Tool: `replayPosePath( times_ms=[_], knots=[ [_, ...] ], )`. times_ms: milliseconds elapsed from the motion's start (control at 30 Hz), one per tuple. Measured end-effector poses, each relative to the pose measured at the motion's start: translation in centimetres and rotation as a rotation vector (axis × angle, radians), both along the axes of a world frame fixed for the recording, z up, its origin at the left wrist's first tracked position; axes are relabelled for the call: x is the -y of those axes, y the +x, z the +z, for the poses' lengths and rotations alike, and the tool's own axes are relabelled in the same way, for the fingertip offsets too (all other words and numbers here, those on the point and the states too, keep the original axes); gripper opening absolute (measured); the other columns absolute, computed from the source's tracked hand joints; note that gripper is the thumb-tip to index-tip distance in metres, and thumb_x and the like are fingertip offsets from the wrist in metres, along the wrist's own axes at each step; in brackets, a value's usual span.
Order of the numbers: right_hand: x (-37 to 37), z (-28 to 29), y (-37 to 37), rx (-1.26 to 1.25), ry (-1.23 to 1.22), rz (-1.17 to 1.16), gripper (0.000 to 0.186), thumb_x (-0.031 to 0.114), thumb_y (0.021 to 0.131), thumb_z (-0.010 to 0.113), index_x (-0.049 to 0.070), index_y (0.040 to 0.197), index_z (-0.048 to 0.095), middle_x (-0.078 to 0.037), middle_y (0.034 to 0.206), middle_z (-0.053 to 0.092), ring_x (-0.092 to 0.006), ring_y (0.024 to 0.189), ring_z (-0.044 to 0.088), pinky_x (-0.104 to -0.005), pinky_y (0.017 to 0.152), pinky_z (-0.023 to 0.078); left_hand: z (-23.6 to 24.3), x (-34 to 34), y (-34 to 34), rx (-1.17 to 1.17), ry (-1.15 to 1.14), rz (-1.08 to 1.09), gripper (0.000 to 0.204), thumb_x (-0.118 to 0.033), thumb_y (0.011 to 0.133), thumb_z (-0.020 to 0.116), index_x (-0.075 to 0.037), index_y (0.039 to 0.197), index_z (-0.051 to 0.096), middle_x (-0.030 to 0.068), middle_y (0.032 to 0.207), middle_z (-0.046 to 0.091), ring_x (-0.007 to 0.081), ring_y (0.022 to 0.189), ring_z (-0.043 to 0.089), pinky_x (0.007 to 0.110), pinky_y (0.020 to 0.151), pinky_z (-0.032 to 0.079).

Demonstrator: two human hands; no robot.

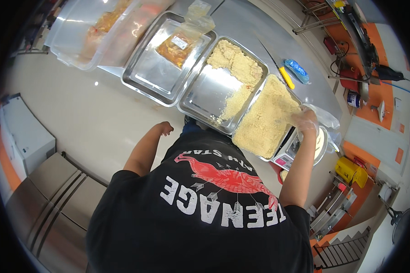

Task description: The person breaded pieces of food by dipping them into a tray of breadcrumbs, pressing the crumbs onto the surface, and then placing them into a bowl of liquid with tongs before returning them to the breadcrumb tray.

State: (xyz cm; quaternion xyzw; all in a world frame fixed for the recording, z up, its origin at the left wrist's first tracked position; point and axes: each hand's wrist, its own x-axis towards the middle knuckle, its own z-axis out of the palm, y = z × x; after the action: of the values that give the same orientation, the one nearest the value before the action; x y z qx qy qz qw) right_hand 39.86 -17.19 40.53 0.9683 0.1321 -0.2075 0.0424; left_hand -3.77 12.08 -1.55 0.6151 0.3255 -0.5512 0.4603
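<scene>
My right hand (308, 120), in a clear plastic glove, is over the right edge of a metal tray filled with pale yellow breadcrumbs (265, 119). Its fingers are blurred against the crumbs, and whether they grip anything does not show. Well away from the trays, my left hand (166, 129) is bare and hangs at my left side, holding nothing, its fingers loosely apart. The middle metal tray (204, 93) carries a heap of crumb-coated pieces (236, 61) at its far end. In the left tray (146, 75) lies a clear bag of orange-brown marinated food (176, 48).
A large translucent tub (73, 38) with orange food stands at the far left. Behind the crumb tray lie a yellow-handled knife (286, 77) and a blue packet (297, 71). Beside my right forearm are a scale (284, 157) and a round bowl (321, 144) of pale contents.
</scene>
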Motion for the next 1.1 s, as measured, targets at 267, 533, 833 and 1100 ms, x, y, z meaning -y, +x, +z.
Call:
replayPosePath(
  times_ms=[267,533,833,1100],
  knots=[
    [-3.1,4.3,-1.2,-0.009,0.166,-0.040,0.043,0.021,0.064,0.062,0.004,0.103,0.063,-0.020,0.089,0.065,-0.0296,0.084,0.063,-0.0333,0.074,0.047,0.9,0.3,-1.0,0.018,-0.018,0.069,0.039,-0.029,0.080,0.051,0.001,0.103,0.060,0.0125,0.095,0.066,0.0246,0.074,0.064,0.040,0.062,0.052],
    [-9.3,2.9,-1.2,-0.162,0.519,0.095,0.042,0.018,0.066,0.066,0.000,0.103,0.061,-0.013,0.083,0.065,-0.0212,0.074,0.061,-0.0310,0.071,0.047,1.6,-0.2,-2.6,0.009,-0.029,0.136,0.040,-0.029,0.083,0.048,0.003,0.106,0.058,0.0138,0.099,0.065,0.0255,0.081,0.065,0.040,0.063,0.052],
    [-14.0,-9.7,1.0,-0.472,0.554,0.301,0.056,0.024,0.068,0.067,-0.001,0.116,0.053,-0.018,0.110,0.059,-0.0246,0.100,0.057,-0.0309,0.086,0.043,1.2,-0.4,-6.5,-0.046,-0.064,0.168,0.038,-0.027,0.087,0.046,-0.004,0.115,0.054,0.0135,0.108,0.062,0.0275,0.091,0.064,0.042,0.068,0.052],
    [-15.7,-10.9,1.4,-0.386,-0.051,0.516,0.044,0.022,0.067,0.066,0.001,0.105,0.059,-0.021,0.109,0.058,-0.0288,0.099,0.058,-0.0296,0.085,0.046,3.4,-0.3,-7.3,-0.049,-0.036,0.193,0.037,-0.028,0.087,0.045,-0.006,0.116,0.054,0.0114,0.106,0.064,0.0243,0.089,0.064,0.038,0.067,0.052]
  ],
)
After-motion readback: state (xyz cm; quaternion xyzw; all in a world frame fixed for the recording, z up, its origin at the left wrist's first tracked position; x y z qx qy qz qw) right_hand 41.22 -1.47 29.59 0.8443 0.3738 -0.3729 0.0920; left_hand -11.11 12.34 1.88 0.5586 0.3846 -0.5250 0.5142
